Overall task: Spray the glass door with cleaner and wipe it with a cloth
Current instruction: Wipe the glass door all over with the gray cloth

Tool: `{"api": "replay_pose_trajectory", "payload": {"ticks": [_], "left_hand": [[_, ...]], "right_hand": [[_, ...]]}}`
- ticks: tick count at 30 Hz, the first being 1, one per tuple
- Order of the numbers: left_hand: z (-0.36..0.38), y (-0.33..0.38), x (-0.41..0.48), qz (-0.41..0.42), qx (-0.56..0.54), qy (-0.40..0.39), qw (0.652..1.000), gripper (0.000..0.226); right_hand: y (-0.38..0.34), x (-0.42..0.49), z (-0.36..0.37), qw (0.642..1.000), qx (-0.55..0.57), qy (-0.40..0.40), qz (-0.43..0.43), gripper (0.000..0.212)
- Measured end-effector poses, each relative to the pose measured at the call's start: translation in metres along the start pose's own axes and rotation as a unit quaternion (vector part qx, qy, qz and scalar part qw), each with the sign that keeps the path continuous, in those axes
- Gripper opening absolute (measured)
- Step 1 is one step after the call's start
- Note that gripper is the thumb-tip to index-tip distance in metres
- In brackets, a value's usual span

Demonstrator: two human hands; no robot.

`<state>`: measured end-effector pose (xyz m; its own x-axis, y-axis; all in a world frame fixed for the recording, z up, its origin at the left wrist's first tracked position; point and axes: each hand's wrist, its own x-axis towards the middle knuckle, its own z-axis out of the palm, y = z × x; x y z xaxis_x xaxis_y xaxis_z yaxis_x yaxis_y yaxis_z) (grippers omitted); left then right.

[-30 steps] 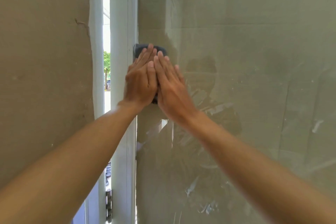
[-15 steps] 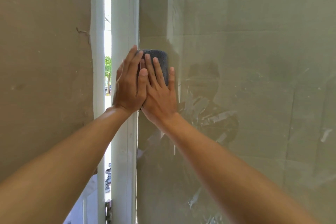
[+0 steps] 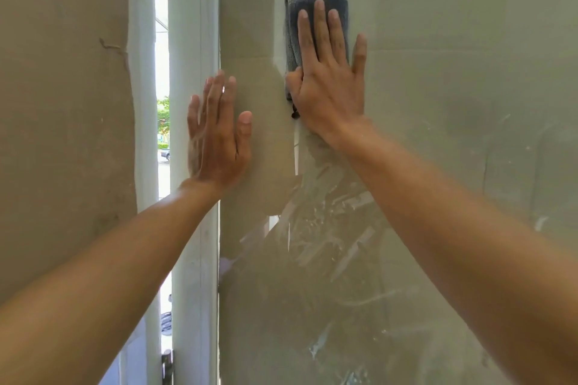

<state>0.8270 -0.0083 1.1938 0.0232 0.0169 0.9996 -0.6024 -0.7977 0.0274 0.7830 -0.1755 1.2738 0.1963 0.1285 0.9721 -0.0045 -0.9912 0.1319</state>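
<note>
The glass door (image 3: 438, 103) fills the right of the view, smeared with streaks and showing a faint reflection. A folded dark grey cloth (image 3: 292, 31) lies flat against the glass near the top. My right hand (image 3: 328, 81) presses it there with straight, spread fingers, the thumb at the cloth's lower left edge. My left hand (image 3: 215, 134) is flat and open lower down to the left, over the glass beside the white door frame (image 3: 194, 72); whether it touches the glass is unclear. No spray bottle is in view.
A beige wall (image 3: 62, 103) takes up the left side. Between wall and frame a narrow gap (image 3: 162, 134) shows daylight, trees and a street outside. A metal hinge (image 3: 167, 362) sits at the bottom of the gap.
Both hands pressed the cloth together by the frame before. Now my right hand has carried the cloth up and right, and my left hand has come off it and dropped lower left.
</note>
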Motion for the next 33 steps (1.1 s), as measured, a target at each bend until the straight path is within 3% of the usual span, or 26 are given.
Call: {"api": "replay_pose_trajectory", "payload": {"ticks": [11, 20, 33], "left_hand": [[-0.004, -0.001, -0.005, 0.031, -0.01, -0.015, 0.999, 0.057], [-0.009, 0.007, -0.027, 0.056, -0.053, -0.054, 0.996, 0.059], [-0.015, 0.016, -0.036, 0.049, -0.071, -0.112, 0.99, 0.061]], "right_hand": [[-0.021, -0.027, 0.009, 0.999, 0.032, 0.016, -0.006, 0.064], [-0.062, -0.133, 0.042, 0.997, 0.011, 0.055, -0.056, 0.053], [-0.023, -0.137, 0.033, 0.996, -0.025, 0.034, -0.077, 0.059]]}}
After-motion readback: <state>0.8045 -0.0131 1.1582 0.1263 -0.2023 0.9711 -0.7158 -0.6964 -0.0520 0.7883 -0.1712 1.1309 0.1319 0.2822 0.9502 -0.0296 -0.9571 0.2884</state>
